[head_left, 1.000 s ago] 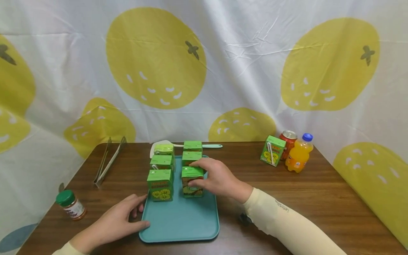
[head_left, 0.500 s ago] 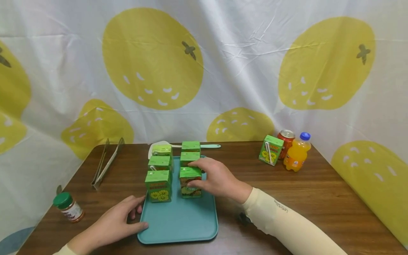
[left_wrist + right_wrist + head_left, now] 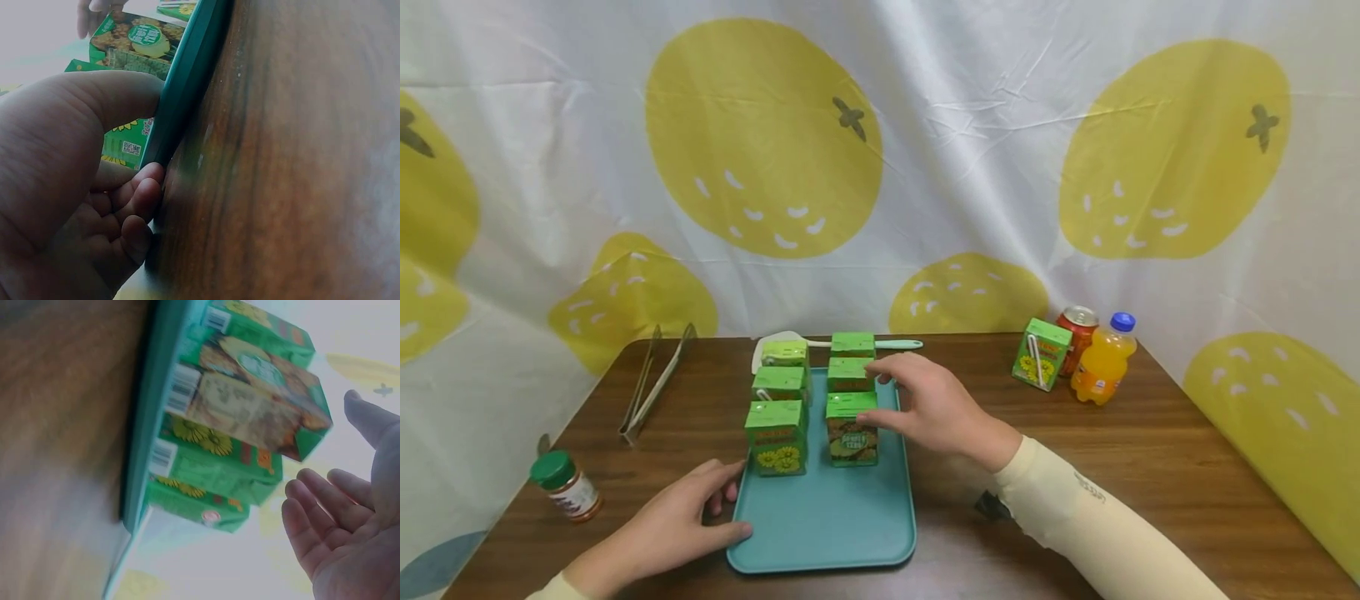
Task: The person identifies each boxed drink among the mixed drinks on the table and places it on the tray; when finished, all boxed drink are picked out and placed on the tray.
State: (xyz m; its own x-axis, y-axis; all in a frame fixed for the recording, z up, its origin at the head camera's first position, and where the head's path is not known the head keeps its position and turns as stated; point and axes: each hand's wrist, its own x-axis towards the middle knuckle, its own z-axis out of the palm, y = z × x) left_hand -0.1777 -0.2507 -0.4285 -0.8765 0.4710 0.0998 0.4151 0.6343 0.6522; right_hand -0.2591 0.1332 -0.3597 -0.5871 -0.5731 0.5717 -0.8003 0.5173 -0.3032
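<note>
Two rows of green drink cartons stand upright on a teal tray. Beside the right row's front carton is my right hand, its fingers spread and nothing in its grasp. In the right wrist view, a gap shows between that hand and the cartons. My left hand holds the tray's left edge, near the left row's front carton. In the left wrist view, the thumb lies against the tray's rim and the other fingers curl at its outer side.
Tongs and a green-capped spice jar are at left. A spatula lies behind the tray. At the back right stand another drink carton, a red can and an orange soda bottle. A patterned curtain hangs behind.
My right hand has let go of the right row's front carton and moved a little right, its fingers opening. The cartons and my left hand have stayed in place.
</note>
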